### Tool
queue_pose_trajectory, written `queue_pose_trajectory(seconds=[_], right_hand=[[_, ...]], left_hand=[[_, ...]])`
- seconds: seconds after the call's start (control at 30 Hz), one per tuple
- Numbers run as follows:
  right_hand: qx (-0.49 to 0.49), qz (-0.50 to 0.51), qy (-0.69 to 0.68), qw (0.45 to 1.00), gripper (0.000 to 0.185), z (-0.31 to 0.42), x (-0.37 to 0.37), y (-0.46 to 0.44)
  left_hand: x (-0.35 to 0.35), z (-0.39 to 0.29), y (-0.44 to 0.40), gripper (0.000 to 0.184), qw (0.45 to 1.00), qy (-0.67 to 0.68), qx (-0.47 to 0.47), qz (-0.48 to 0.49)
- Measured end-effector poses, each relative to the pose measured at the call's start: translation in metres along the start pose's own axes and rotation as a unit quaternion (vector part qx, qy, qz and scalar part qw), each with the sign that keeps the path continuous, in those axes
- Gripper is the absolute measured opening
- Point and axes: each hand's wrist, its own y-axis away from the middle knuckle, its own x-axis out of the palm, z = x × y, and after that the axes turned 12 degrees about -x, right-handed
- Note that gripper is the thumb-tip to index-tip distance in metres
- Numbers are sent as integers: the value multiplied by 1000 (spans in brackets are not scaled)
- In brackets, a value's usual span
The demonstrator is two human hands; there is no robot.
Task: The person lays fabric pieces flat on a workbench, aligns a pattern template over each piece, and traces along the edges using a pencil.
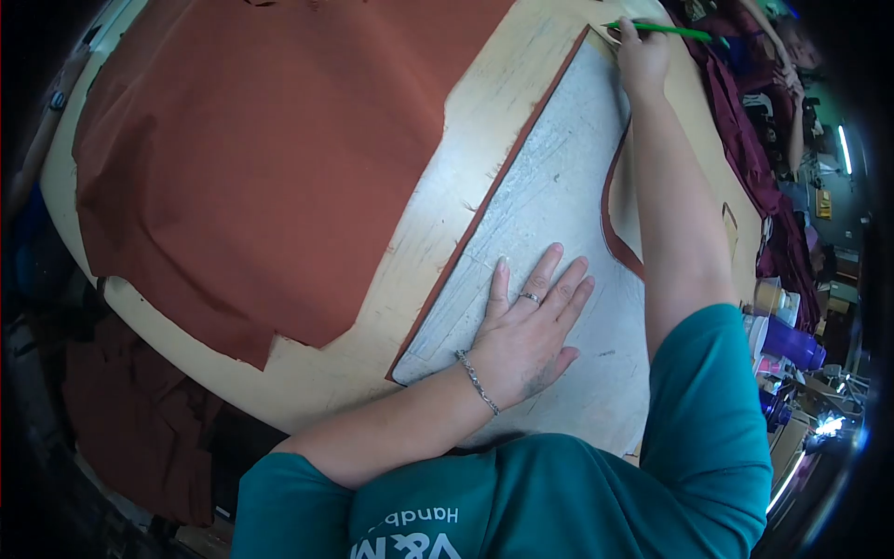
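My left hand (535, 321) lies flat with its fingers spread on a grey, scuffed pattern template (540, 186). Under the template is reddish-brown material (503, 177), showing as a narrow strip along its left edge and along the curved cut-out on the right. My right hand (644, 56) is at the template's far tip, its fingers closed round a slim green pen (684, 32). The pen's point faces left, close to the tip; whether it touches the material I cannot tell.
A large reddish-brown piece of material (279, 158) covers the left of the pale table (410, 242). Dark red cloth (745, 140) hangs along the right edge, near a purple bottle (792, 345) and containers. Other people's arms (792, 93) show at the upper right.
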Motion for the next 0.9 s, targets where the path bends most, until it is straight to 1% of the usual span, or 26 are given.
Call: queue_pose_trajectory(seconds=[0.03, 0.1, 0.17, 0.2, 0.23, 0.27, 0.33, 0.37, 0.4, 0.43, 0.47, 0.5, 0.53, 0.57, 0.6, 0.63, 0.73, 0.87, 0.9], right_hand=[[57, -72, -136, 986, 20, 23, 4, 9], [98, 7, -203, 974, 20, 82, -6, 38], [144, 205, -186, 950, 20, 170, -16, 84], [143, 270, -196, 932, 19, 210, -20, 111], [132, 336, -236, 902, 18, 235, -25, 132], [172, 374, -260, 873, 18, 252, -27, 153], [194, 464, -231, 833, 19, 283, -32, 177], [177, 467, -235, 834, 20, 286, -30, 190], [160, 471, -239, 834, 21, 288, -28, 201], [171, 488, -225, 826, 22, 292, -28, 205], [183, 504, -210, 818, 23, 296, -27, 208], [194, 520, -196, 809, 23, 301, -26, 211], [182, 527, -180, 810, 24, 306, -26, 214], [170, 534, -163, 812, 25, 313, -26, 217], [159, 540, -146, 814, 26, 317, -25, 219], [171, 542, -160, 807, 27, 318, -25, 221], [57, 524, -146, 837, 27, 326, -26, 225], [94, 532, -121, 833, 28, 323, -27, 224], [111, 529, -107, 834, 28, 317, -27, 225]], left_hand=[[0, 0, 1, 66, 1000, 3, -2, 2], [1, 0, 2, 66, 1000, 10, -1, -9], [3, 1, 6, 66, 1000, 12, -7, -22], [4, 2, 7, 65, 999, 11, -7, -31], [5, 2, 7, 65, 999, 11, -5, -41], [8, 2, 7, 60, 1000, -23, -11, 0], [8, 4, -1, 58, 989, 140, -34, 27], [9, 4, -3, 57, 973, 221, -47, 38], [31, 8, -3, 58, 978, 203, -36, 22], [52, 9, -6, 60, 974, -188, -42, -121], [52, 11, -6, 62, 944, -295, -23, -147], [53, 13, -6, 64, 901, -397, -6, -177], [35, 15, -3, 66, 966, -230, 31, -111], [21, 16, 0, 67, 995, -53, 68, -42], [16, 16, 3, 68, 993, -72, 73, -53], [12, 16, 4, 69, 991, -91, 79, -63], [16, 18, 6, 71, 989, -97, 84, -71], [18, 18, 5, 72, 991, -94, 76, -56], [22, 16, 3, 72, 982, -166, 56, -69]])
